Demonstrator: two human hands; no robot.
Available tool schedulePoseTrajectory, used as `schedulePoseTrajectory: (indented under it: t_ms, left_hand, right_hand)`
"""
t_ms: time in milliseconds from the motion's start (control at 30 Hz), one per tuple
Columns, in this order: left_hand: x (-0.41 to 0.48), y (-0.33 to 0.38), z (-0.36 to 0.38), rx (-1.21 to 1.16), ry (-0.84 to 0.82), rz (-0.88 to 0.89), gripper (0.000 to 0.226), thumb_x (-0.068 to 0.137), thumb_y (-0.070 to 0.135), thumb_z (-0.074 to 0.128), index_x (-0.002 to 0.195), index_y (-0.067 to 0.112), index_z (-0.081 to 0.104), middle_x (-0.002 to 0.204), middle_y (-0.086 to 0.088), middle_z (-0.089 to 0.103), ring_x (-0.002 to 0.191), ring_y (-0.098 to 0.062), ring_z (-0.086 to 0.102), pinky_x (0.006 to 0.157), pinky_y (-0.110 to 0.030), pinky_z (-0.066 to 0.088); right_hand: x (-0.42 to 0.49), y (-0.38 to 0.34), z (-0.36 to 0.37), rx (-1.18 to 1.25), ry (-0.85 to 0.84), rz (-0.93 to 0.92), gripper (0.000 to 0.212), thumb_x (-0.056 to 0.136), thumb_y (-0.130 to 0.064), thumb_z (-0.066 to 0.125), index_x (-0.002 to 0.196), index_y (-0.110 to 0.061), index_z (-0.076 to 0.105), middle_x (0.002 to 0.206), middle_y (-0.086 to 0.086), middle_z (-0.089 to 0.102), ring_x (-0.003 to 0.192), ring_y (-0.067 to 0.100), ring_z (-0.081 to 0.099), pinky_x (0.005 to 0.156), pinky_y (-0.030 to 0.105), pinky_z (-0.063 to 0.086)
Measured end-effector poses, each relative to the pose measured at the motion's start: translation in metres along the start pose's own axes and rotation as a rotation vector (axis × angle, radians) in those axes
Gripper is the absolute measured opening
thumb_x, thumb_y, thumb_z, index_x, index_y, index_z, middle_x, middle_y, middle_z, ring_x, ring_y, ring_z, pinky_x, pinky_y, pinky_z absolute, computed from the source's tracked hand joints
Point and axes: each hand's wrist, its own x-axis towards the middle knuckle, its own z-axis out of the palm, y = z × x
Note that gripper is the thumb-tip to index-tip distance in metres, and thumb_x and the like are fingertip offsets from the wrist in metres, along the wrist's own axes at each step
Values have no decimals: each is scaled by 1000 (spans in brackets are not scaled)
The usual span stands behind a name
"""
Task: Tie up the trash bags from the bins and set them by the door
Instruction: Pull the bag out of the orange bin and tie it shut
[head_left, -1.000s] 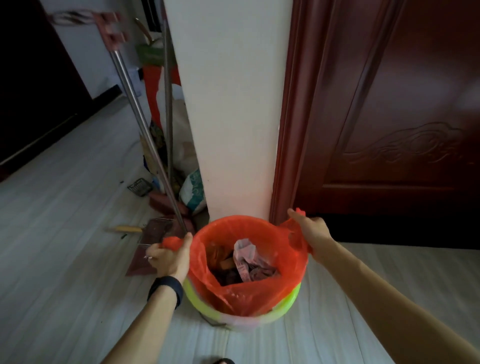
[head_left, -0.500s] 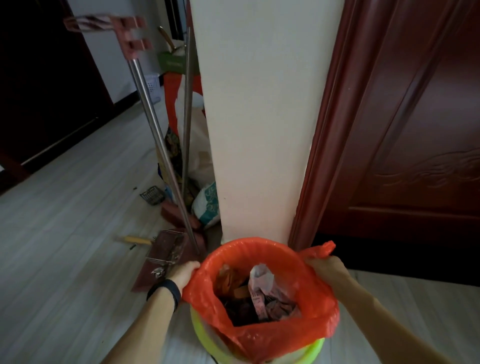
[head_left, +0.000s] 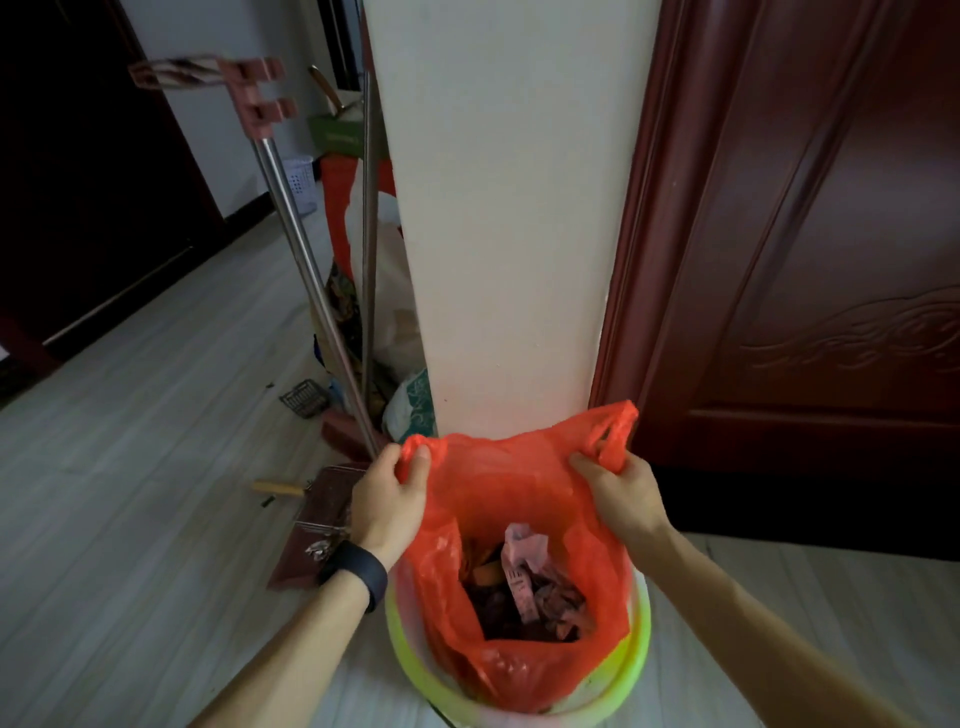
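Over lime bin (head_left: 410, 660), crinkly orange bag (head_left: 498, 488), handles (head_left: 615, 431) between pinched fingers (head_left: 389, 460) of left hand (head_left: 387, 504), right hand (head_left: 621, 499).

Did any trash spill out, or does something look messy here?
Nothing has spilled from the orange bag; the left hand and right hand hold its top over the bin. The only mess is left of it: small dark scraps and a wooden handle lying loose on the floor.
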Motion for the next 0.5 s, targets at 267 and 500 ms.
schedulePoseTrajectory:
  t_ms: [267,500]
  left_hand:
    - [-12,81,-53,131,-349,-38,26,91,40,61,80,17,68,70,1,72,51,-16,65,49,-29,54]
    - [-30,142,-72,-320,-688,-240,22,87,19,72,99,1,72,78,-6,74,62,-14,68,54,-23,51]
  right_hand:
    - [-51,-50,-15,-614,-183,-293,38,84,-39,65,117,-23,57,106,5,67,100,29,66,82,32,49]
    - [-77,-69,-1,-455,-530,-229,29,71,-50,81,87,-27,70,76,-10,67,63,2,61,59,20,50]
